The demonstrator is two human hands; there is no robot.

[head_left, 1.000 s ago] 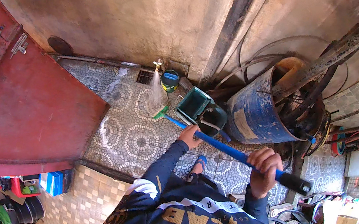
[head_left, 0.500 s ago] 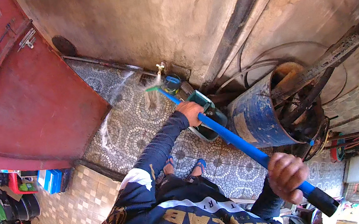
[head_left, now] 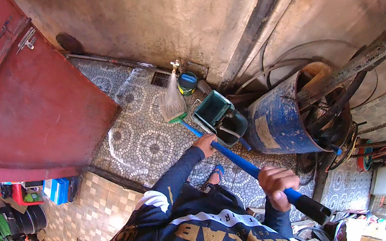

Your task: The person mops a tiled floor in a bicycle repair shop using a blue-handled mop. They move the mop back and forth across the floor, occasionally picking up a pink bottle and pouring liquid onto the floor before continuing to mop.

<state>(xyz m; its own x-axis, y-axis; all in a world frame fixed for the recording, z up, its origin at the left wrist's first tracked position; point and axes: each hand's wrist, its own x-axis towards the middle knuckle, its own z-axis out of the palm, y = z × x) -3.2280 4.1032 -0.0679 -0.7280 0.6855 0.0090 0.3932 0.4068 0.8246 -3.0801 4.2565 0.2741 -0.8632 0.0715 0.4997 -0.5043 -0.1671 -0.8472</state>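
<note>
My left hand (head_left: pixel 205 145) is wrapped round the middle of a long blue handle. Higher up, my right hand (head_left: pixel 279 184) grips the same handle close to its black end. The handle belongs to a broom (head_left: pixel 245 164), whose green head and pale bristles rest low near the wall. A brass tap (head_left: pixel 175 65) on the wall pours water over the bristles. Just right of the stream stands a small dark bucket with a blue top (head_left: pixel 187 81). A green wringer bucket (head_left: pixel 213 111) sits beside the broom handle, between my left hand and the wall.
A rusty blue drum (head_left: pixel 276 124) holding pipes and scrap stands at right, with hoses behind it. The floor has patterned tiles (head_left: pixel 148 146) and a drain grate (head_left: pixel 160 78) by the wall. A red metal door (head_left: pixel 40 101) fills the left; beyond it lie boxes and coils.
The broom head has moved nearer to me, and its bristles now show spread under the falling water. Both hands have shifted with the handle, the right one to the left and slightly up.
</note>
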